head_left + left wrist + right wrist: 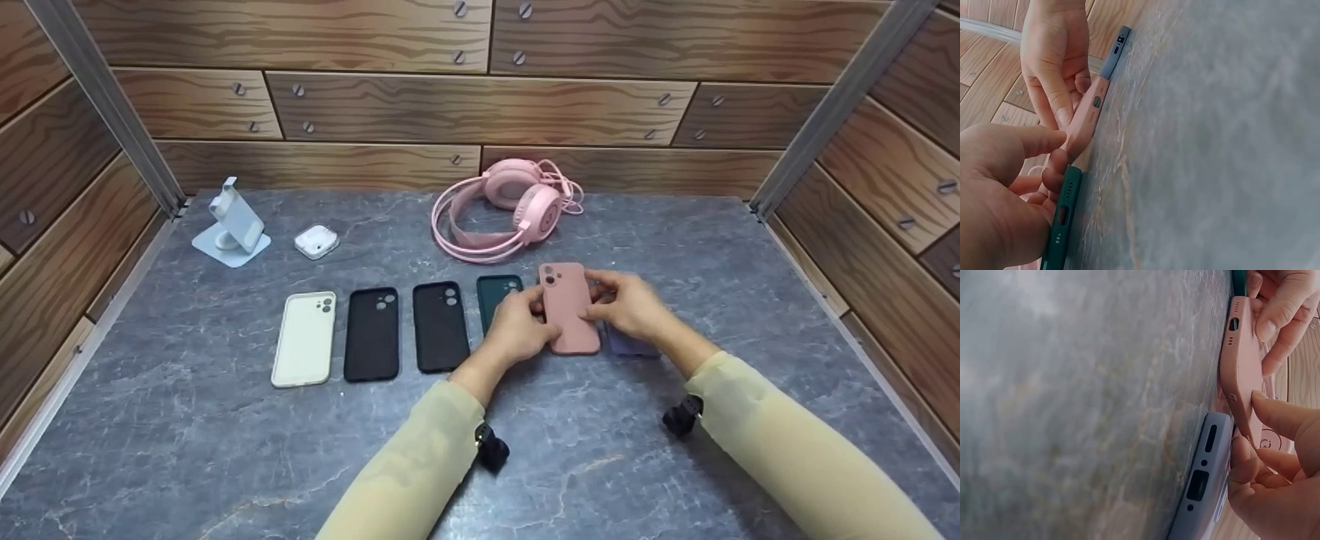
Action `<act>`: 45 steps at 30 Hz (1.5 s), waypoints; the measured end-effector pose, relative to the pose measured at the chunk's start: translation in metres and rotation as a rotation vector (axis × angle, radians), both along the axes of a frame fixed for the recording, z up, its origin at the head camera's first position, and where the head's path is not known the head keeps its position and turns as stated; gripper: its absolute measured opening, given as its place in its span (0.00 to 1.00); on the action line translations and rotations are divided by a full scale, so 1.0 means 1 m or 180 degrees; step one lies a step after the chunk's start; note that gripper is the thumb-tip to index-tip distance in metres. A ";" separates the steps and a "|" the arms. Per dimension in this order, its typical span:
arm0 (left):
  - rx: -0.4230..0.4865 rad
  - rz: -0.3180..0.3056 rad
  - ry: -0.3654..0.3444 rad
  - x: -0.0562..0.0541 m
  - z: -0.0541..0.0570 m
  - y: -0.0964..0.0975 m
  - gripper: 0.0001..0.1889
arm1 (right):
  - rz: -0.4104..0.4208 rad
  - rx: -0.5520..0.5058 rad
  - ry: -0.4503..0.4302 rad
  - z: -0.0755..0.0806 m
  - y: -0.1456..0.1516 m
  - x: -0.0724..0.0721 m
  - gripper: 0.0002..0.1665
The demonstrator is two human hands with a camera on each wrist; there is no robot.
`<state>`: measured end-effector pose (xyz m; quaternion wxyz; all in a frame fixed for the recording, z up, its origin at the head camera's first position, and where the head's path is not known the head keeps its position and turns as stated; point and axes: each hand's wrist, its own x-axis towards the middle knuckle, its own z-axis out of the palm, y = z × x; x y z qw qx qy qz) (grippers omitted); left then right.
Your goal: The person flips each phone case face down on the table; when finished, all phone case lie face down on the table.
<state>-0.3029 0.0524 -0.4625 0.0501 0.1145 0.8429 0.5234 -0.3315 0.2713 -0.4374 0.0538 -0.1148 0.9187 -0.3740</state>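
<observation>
Gripping a pink phone case (570, 307) by its opposite long edges, the left hand (519, 324) and the right hand (631, 304) hold it between them, both thumbs against it. Just beside the left hand lies a green case (491, 289), partly hidden by it; a blue-grey case (631, 343) lies partly hidden by the right hand. Farther left of the left hand come a black case (441, 330), a second black case (371, 337) and a cream case (304, 341). Beyond the hands sit pink headphones (538, 217); beyond and left of the left hand, a small white box (316, 241) and a pale blue stand (240, 221).
</observation>
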 end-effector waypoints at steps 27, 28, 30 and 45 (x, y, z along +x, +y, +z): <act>-0.0336 0.0018 0.0162 0.001 0.001 0.002 0.31 | 0.0000 0.0455 0.0194 -0.002 -0.003 0.007 0.35; -0.0342 0.0024 0.0157 0.001 0.001 0.002 0.31 | -0.0002 0.0482 0.0198 -0.002 -0.003 0.007 0.35; -0.0344 0.0030 0.0148 0.001 0.001 0.002 0.31 | -0.0001 0.0537 0.0219 -0.002 -0.003 0.007 0.35; -0.0027 0.0087 0.0085 0.002 0.005 -0.001 0.31 | 0.0181 0.0719 0.0645 -0.002 -0.006 0.011 0.30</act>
